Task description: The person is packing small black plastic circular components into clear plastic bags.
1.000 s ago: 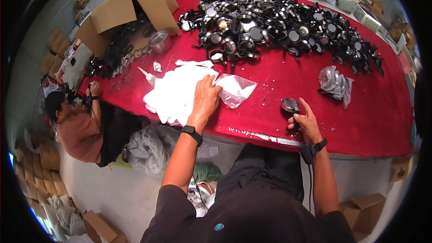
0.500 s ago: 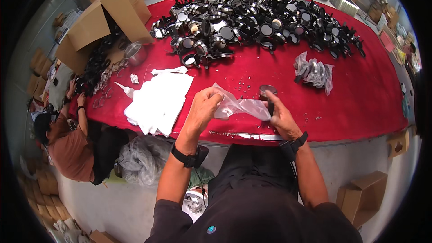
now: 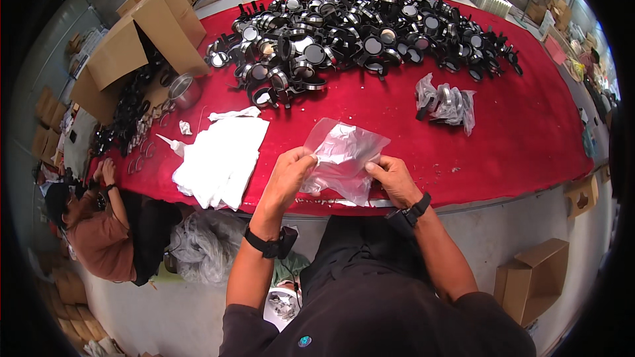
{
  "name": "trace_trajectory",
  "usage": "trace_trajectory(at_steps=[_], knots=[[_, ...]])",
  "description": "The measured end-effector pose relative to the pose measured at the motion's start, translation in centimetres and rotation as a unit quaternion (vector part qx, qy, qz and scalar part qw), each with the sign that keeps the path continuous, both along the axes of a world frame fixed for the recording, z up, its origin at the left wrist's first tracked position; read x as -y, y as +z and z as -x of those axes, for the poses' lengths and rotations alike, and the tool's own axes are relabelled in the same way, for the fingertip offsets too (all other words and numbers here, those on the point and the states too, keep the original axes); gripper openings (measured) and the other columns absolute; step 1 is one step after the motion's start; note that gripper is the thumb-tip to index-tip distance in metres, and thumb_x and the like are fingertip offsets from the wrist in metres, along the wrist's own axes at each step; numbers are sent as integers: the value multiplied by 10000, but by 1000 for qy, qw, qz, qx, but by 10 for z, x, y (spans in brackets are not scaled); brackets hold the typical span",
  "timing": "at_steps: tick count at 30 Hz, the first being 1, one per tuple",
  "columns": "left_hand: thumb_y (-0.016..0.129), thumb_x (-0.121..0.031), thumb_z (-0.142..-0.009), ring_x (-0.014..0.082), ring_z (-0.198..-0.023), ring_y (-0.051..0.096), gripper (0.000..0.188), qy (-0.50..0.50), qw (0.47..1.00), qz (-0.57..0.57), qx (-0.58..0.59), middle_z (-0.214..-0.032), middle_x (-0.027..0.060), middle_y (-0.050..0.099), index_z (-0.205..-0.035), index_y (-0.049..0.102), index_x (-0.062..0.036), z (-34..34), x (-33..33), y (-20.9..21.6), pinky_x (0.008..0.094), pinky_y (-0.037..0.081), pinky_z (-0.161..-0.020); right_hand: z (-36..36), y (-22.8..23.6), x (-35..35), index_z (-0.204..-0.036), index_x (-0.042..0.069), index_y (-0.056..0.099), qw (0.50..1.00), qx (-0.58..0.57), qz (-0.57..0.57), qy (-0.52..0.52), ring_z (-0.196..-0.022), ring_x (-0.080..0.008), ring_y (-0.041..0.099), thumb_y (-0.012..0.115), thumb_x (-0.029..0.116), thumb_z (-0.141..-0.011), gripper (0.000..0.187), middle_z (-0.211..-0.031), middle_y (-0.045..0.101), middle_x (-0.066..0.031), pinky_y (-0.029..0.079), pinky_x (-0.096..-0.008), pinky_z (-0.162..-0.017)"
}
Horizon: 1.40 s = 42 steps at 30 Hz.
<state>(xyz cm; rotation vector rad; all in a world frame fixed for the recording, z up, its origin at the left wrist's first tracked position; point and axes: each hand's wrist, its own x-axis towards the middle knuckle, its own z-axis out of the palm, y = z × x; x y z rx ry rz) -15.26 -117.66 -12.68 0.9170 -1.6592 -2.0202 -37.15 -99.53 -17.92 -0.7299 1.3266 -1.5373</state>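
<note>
A clear plastic bag [image 3: 347, 158] is spread between my two hands above the near edge of the red-covered table [image 3: 516, 152]. My left hand [image 3: 291, 170] pinches its left side between thumb and fingers. On the opposite side my right hand [image 3: 395, 178] grips the bag's edge the same way. The film looks crinkled and shiny in the middle; whether anything lies inside or behind it I cannot tell. Beyond my right hand lie several round metal parts in plastic wrapping [image 3: 450, 102].
A big heap of round metal parts with black handles [image 3: 357, 39] covers the far side. Left are a white stack of sheets [image 3: 221, 158], a nozzle bottle [image 3: 173, 145], a metal cup [image 3: 185, 91] and a cardboard box [image 3: 119, 59]. A co-worker [image 3: 99, 231] sits at far left.
The bag, bunched and stretched narrow before, is now opened out flat. My right hand has come in to pinch its edge. The round metal part near that hand no longer shows.
</note>
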Motion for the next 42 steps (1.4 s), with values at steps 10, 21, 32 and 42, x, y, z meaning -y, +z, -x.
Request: trace_trajectory(at_steps=[10,21,32,42], knots=[[661,-187,-1024,48,-739,518,194,4,975,194,108,-788,-57,592,-928,682,-20,1,-2,-4,255,412,-657,3,14,-2,-1053,0,768,999,22,12,-30,-856,-50,612,794,135,-1010,144,-966,726,6,506,-231,-776],[937,-136,-817,143,-734,670,432,81,879,470,-6,-899,82,713,-1160,713,2,19,-55,23,288,538,-648,-5,15,11,-937,33,737,998,17,5,-54,-820,-50,584,871,171,-946,193,-901,687,27,488,-226,-752],[825,-55,-931,63,-715,661,125,49,980,186,-56,-799,24,737,-995,735,3,32,-57,-8,234,533,-633,-16,9,17,-915,62,721,997,-11,-3,-73,-732,-20,460,745,281,-1060,264,-792,582,87,373,-238,-628],[792,-66,-945,55,-676,627,106,98,988,114,-40,-780,3,697,-968,713,1,38,-46,-2,225,505,-587,23,22,-23,-1063,24,742,977,-150,-8,-152,-797,-51,556,760,260,-1027,240,-856,638,33,464,-255,-713]])
